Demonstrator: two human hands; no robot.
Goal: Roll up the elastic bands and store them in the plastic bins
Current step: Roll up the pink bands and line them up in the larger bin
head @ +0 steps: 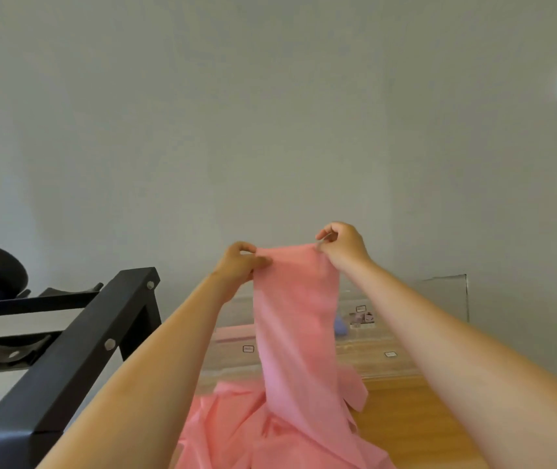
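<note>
We see the left hand (241,265) and right hand (344,247) each pinching a top corner of the pink band (295,316), held up so it hangs down to a crumpled heap on the wooden top (415,424). We judge the slack heap may twist or snag as rolling begins, giving a lopsided roll, and a thin pinch could slip. The clear bins (402,360) stand behind the band; a black rack (67,384) crowds the left side.
</note>
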